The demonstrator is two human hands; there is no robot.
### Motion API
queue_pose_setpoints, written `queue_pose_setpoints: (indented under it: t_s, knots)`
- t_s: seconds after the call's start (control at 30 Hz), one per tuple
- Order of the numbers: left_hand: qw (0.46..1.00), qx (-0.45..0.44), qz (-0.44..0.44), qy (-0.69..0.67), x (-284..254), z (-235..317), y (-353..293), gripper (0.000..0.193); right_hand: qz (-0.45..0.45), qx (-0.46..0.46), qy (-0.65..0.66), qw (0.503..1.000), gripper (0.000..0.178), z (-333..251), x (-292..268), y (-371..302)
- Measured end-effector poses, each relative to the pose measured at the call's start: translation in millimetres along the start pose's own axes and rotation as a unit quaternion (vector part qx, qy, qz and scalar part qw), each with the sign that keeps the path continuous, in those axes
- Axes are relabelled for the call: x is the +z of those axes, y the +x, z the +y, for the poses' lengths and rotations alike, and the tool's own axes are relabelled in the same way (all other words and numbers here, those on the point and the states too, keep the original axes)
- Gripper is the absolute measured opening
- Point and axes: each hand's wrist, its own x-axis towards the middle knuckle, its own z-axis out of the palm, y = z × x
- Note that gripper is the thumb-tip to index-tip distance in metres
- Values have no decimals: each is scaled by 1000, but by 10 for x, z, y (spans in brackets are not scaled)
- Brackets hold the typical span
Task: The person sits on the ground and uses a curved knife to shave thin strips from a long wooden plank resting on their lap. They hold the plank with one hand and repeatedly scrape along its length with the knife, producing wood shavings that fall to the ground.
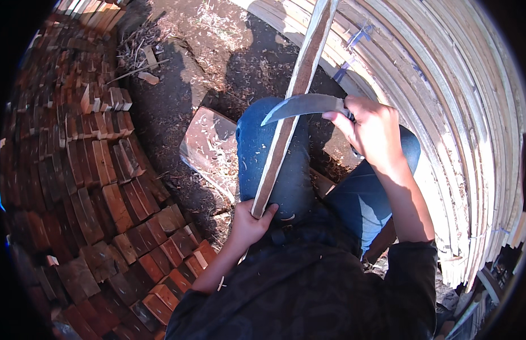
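Note:
A long wooden strip (284, 131), brown along its middle with pale edges, slants across my jeans-clad thigh and runs out of the top of the head view. Near its lower end my left hand (251, 222) is closed round it. My right hand (372, 126) grips the handle of a curved knife (306, 106), most of the handle hidden by the fingers. The grey blade lies across the strip above the knee, its pointed tip reaching past the strip on the left.
Stacked reddish-brown wood blocks (104, 198) fill the left side. To the right stands a big bundle of long pale wood strips (438, 113), tied in places with blue bands. A flat slab (209, 144) lies by my knee on dark ground (217, 56) strewn with shavings.

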Motion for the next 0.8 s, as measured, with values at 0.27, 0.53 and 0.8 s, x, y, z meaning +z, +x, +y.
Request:
queue_pose_setpoints:
  t_s: [0.27,0.53,0.8]
  knots:
    - [999,7,-25,25,12,185,-17,32,63,216,-113,968,61,641,-272,588]
    - [1000,-13,-20,15,-30,48,0,33,8,42,-15,999,53,-48,-45,79]
    - [999,-26,-15,27,-30,86,-22,33,-19,-1,-2,1000,52,-86,-70,-3]
